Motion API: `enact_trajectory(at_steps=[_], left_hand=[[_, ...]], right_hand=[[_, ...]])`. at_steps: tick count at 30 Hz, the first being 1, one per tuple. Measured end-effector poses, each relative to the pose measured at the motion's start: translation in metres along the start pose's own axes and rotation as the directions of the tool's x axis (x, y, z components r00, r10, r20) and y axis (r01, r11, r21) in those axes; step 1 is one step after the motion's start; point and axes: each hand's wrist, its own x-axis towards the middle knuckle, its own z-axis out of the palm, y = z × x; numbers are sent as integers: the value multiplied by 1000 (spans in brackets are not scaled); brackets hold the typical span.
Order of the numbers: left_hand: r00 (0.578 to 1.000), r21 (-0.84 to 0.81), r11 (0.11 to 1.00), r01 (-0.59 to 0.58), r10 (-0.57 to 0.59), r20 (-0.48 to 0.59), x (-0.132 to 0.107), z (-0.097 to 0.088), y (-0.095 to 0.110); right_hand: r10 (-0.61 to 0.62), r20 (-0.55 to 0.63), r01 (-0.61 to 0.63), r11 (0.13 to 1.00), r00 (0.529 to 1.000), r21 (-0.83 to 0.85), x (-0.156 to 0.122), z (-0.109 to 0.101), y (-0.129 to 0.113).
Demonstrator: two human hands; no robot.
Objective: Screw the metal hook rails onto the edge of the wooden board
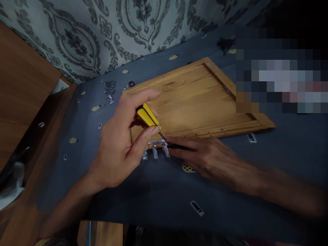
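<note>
Here's the left hand [115, 140], nearest of all, fingers and thumb wrapped on a yellow-and-black screwdriver [148, 115], its shaft slanting down to the right of the thumb. Just past that thumb, what a close fit: the tip sits at the end of a shiny metal hook rack [154, 150], prongs pointing back toward the person. Opposite, the right hand [210, 155] has its fingers stretched out, fingertips right by that tip and the rack's end; whether they pinch anything, I can't tell! Below both hands spreads blue printed cloth [143, 198]. And there's the wooden board [184, 102], stretching away beyond both hands, the rack along its near edge, small dark dots just above the right hand's fingers. Farther out, beyond the left hand's knuckles, more metal hooks [110, 99] lie on the cloth, and past everything rises a patterned wall [107, 27].
</note>
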Motion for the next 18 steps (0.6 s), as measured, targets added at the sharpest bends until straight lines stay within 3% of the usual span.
enact_trajectory(at_steps=[3, 6, 11, 14, 18], left_hand=[[994, -16, 1000, 9, -11, -105, 2, -5, 6], [993, -7, 1000, 21, -22, -117, 3, -5, -1], [988, -65, 995, 79, -86, -127, 8, 4, -28], [973, -146, 976, 161, -182, -141, 12, 7, -48], [959, -197, 941, 275, -284, -20, 17, 3, -79]], right_hand=[[3, 9, -3, 1000, 1000, 3, 0, 0, 0], [0, 11, 0, 1000, 1000, 15, 3, -2, -2], [31, 46, -32, 999, 998, 25, 6, -5, -4], [20, 43, -21, 999, 999, 38, 5, -5, -3], [37, 73, -40, 998, 997, 40, 5, -6, -4]])
